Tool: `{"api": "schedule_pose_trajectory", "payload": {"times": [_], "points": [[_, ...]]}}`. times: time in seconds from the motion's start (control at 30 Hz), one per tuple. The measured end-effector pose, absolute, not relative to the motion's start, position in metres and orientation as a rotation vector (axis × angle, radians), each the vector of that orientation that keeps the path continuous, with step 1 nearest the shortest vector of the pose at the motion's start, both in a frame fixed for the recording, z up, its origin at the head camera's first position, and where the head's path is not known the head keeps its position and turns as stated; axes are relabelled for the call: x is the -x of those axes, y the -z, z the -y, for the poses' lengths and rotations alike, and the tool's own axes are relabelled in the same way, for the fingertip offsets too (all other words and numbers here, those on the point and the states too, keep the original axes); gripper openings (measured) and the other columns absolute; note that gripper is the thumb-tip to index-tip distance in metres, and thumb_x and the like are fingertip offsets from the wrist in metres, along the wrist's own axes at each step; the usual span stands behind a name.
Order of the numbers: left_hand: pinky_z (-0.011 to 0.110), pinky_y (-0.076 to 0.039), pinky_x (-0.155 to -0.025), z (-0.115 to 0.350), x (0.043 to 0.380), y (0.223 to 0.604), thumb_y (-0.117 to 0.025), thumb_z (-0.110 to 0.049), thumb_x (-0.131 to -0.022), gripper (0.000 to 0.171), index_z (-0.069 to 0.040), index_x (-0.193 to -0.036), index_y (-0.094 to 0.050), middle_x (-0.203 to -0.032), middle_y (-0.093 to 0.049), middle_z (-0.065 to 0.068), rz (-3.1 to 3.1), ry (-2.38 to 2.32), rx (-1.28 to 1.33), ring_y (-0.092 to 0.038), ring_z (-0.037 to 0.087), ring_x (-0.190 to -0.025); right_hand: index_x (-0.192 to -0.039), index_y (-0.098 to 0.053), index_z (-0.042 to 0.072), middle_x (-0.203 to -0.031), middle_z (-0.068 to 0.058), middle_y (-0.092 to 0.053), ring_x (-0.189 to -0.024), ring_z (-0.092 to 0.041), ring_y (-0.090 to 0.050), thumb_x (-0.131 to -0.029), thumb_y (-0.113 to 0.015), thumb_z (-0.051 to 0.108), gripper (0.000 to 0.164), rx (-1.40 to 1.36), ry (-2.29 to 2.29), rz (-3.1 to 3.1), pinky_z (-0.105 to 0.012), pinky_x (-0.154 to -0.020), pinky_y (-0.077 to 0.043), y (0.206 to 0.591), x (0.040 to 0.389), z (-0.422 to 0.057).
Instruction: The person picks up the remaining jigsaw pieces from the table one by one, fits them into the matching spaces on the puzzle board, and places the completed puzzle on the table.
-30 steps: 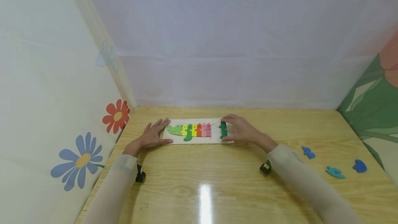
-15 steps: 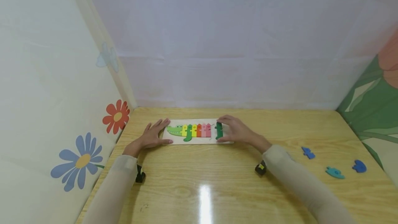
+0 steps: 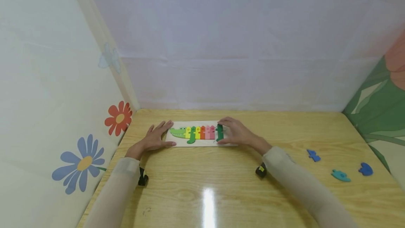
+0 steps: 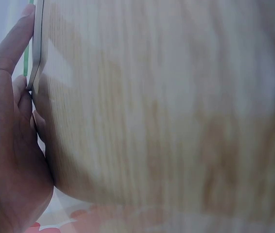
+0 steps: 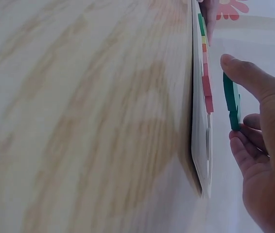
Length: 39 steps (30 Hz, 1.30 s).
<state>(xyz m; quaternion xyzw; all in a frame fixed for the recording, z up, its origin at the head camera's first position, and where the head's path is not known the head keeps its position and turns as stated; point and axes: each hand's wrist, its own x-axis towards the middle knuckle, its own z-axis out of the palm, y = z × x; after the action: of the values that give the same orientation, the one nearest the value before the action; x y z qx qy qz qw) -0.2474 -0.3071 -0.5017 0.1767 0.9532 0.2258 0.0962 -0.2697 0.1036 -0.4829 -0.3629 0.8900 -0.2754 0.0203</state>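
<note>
A white puzzle board (image 3: 202, 143) lies on the table, with a crocodile's light green head (image 3: 178, 133) at its left end. Yellow, green, orange and pink pieces (image 3: 202, 132) sit side by side behind the head. My left hand (image 3: 152, 139) is spread at the board's left end, thumb on the near corner and fingertips by the far one. Between thumb and fingertips, my right hand (image 3: 238, 133) pinches a dark green puzzle piece (image 3: 219, 133) by its two ends. In the right wrist view this green piece (image 5: 231, 97) is raised off the board, near the last pink piece (image 5: 208, 94).
To the right on the wooden table (image 3: 177, 192) lie a blue pointed piece (image 3: 313, 155), a teal piece (image 3: 341, 175) and a rounded blue piece (image 3: 366, 169). A white cloth wall (image 3: 240, 80) rises behind the table, and flower-printed panels stand at both sides.
My right hand has moved left over the board with the dark green piece, bringing it up beside the last pink piece. My left hand has stayed in place.
</note>
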Motion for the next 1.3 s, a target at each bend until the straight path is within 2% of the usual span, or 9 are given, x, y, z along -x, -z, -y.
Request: {"api": "schedule_pose_trajectory", "payload": {"times": [0.53, 1.3], "points": [[0.071, 0.003, -0.124, 0.305, 0.247, 0.502, -0.077, -0.053, -0.092, 0.103, -0.006, -0.168, -0.025, -0.175, -0.021, 0.018, -2.827, -0.664, -0.511, -0.011, 0.045, -0.162, -0.146, -0.059, -0.003, -0.148, -0.019, -0.060, -0.140, -0.036, -0.055, -0.078, -0.095, 0.042, 0.089, 1.095, 0.862, -2.778, -0.051, -0.119, -0.042, 0.490, 0.271, -0.096], [0.071, 0.003, -0.124, 0.306, 0.248, 0.503, -0.077, -0.054, -0.092, 0.103, -0.007, -0.168, -0.026, -0.175, -0.021, 0.016, -2.826, -0.664, -0.519, -0.011, 0.044, -0.162, -0.148, -0.058, -0.003, -0.149, -0.018, -0.060, -0.141, -0.036, -0.053, -0.083, -0.091, 0.045, 0.088, 1.118, 0.765, -2.755, -0.052, -0.120, -0.041, 0.494, 0.275, -0.090]]}}
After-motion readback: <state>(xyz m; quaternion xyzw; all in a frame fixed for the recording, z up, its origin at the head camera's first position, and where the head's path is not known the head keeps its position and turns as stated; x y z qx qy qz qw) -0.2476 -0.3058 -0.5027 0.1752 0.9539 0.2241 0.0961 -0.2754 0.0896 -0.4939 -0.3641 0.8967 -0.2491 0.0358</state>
